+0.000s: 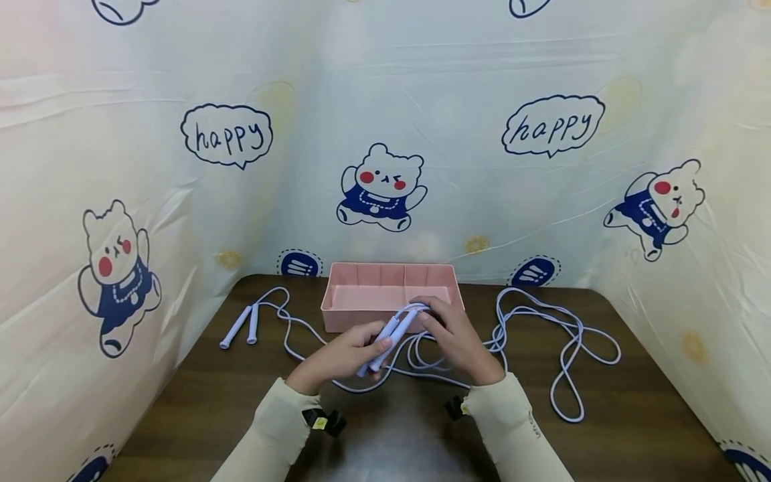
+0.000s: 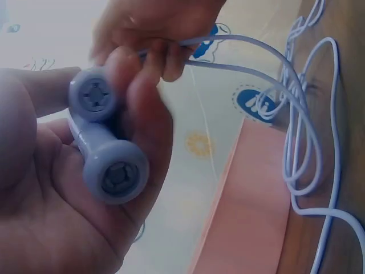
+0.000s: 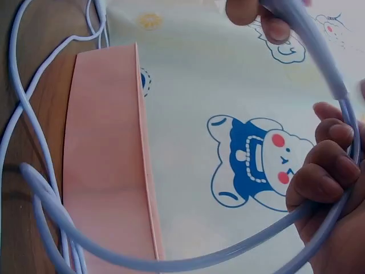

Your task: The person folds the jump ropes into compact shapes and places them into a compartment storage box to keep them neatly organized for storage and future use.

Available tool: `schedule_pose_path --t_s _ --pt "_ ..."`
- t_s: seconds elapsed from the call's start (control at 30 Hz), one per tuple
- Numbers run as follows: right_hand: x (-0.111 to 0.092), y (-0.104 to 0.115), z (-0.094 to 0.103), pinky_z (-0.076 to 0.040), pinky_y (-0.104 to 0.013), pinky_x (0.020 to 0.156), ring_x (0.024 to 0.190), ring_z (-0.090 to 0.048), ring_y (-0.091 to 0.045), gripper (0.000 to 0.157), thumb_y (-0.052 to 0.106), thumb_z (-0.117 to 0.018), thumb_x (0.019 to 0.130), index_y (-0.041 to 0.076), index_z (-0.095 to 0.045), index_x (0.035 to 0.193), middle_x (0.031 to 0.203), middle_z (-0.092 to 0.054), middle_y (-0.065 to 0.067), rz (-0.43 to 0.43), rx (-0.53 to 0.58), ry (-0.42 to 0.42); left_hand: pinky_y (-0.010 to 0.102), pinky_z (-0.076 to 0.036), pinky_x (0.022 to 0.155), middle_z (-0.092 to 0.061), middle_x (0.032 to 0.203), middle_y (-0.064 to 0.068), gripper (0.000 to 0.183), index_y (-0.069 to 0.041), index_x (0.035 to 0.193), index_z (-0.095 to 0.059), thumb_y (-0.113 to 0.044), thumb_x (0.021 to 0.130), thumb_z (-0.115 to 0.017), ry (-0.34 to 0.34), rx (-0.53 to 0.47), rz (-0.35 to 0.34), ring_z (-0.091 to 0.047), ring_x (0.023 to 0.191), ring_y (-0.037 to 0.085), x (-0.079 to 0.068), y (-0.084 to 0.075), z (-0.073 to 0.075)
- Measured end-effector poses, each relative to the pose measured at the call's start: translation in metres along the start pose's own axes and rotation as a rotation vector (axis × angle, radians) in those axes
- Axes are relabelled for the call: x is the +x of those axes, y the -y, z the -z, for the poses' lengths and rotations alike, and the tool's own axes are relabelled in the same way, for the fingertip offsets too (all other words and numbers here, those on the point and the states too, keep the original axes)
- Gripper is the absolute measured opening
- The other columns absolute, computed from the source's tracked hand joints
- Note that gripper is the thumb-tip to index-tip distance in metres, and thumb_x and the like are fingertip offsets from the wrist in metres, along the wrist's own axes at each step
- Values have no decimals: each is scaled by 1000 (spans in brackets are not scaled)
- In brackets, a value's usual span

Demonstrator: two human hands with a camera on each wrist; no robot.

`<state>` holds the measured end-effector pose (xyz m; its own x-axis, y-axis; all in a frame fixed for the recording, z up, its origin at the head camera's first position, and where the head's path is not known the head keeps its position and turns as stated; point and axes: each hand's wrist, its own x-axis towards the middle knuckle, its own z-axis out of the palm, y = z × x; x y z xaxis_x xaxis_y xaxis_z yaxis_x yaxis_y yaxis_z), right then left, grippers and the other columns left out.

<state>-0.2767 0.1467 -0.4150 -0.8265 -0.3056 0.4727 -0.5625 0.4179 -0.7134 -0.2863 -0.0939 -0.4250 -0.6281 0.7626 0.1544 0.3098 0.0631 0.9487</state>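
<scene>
My left hand [image 1: 346, 351] grips two pale lavender jump rope handles [image 1: 394, 340] side by side, over the front of a pink box. Their round ends [image 2: 117, 171] face the left wrist camera. My right hand [image 1: 456, 338] is at the handles' upper ends. In the right wrist view, its curled fingers [image 3: 325, 177] hold the cords [image 3: 349, 134] just where these leave a handle. From there the cord [image 3: 188, 264] hangs in a loop. On the table at the left lies another pair of handles [image 1: 236, 328] of the same colour.
The pink divided box [image 1: 334, 320] stands at the back middle of the dark wooden table [image 1: 199, 402]. Loose lavender cord [image 1: 569, 361] spreads in loops on the right, and more cord [image 1: 292, 341] runs from the left-hand handles. A printed curtain [image 1: 470, 187] encloses the back and sides.
</scene>
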Motion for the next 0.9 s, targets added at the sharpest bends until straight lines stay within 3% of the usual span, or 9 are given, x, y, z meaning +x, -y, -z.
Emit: schedule_pose_path --t_s 0.13,0.27,0.57,0.8,0.9 --pt "0 0 3 -50 -36 72 87 -56 -17 23 25 -54 101 17 -64 120 99 -62 -1 3 38 -3 49 -55 63 -59 81 19 23 5 108 -51 -16 105 -43 20 8 -13 -63 66 23 1 -1 -2" --pt "2 -1 1 -43 -28 55 70 -49 -20 18 24 -67 94 14 -65 110 78 -51 -3 -23 79 -11 45 -55 66 -60 87 18 24 5 112 -51 -17 106 -42 11 30 -21 -65 71 25 2 -2 -3" --pt "4 1 -6 -40 -27 57 67 -47 -16 19 24 -74 88 15 -64 101 74 -49 1 -49 113 24 38 -54 63 -58 92 24 20 -2 115 -50 -17 106 -39 11 23 -38 -61 73 39 9 -2 -7" --pt "3 3 -6 -40 -27 56 67 -48 -19 18 26 -76 86 16 -66 98 74 -52 1 -85 107 18 34 -54 67 -60 88 10 23 -8 119 -53 -9 97 -60 1 176 22 -61 74 22 6 -1 -9" --pt "2 4 -5 -40 -27 55 67 -48 -21 19 26 -77 85 16 -66 97 74 -52 0 -108 106 22 37 -55 66 -59 91 10 19 -3 116 -54 -5 97 -58 20 127 -2 -59 75 23 5 -1 -9"
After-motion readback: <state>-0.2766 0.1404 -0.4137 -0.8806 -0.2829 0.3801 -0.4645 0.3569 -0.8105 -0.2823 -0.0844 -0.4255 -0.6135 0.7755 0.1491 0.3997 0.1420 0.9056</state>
